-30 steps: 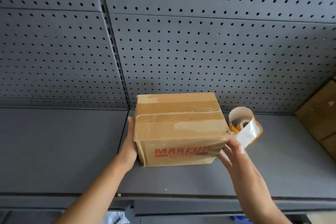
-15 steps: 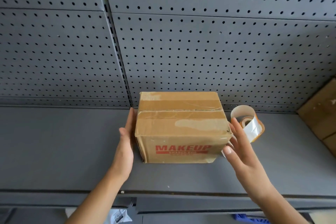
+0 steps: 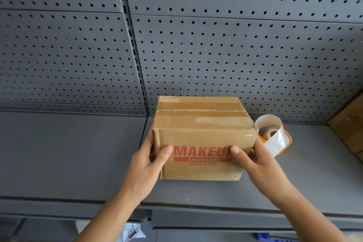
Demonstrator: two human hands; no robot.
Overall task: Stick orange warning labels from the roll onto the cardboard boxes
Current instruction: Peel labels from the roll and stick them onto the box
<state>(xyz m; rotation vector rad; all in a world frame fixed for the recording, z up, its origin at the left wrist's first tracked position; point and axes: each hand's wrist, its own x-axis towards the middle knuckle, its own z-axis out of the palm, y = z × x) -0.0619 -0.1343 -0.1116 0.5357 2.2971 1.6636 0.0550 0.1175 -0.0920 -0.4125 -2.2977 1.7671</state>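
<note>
**Brown box, grey shelving, orange roll**

The cardboard box (image 3: 204, 137) is tan brown with paler, glossy strips of tape across its top; its front face carries red block lettering above a solid red bar with pale letters; the shelf (image 3: 68, 153) beneath is plain matt grey; the back panel (image 3: 235, 55) is the same grey, patterned all over with regular rows of small dark holes; the label roll (image 3: 274, 137) shows orange edges and a shiny white backing strip.

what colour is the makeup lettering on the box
Red, printed on the brown cardboard box front; head view shows it best.
</note>
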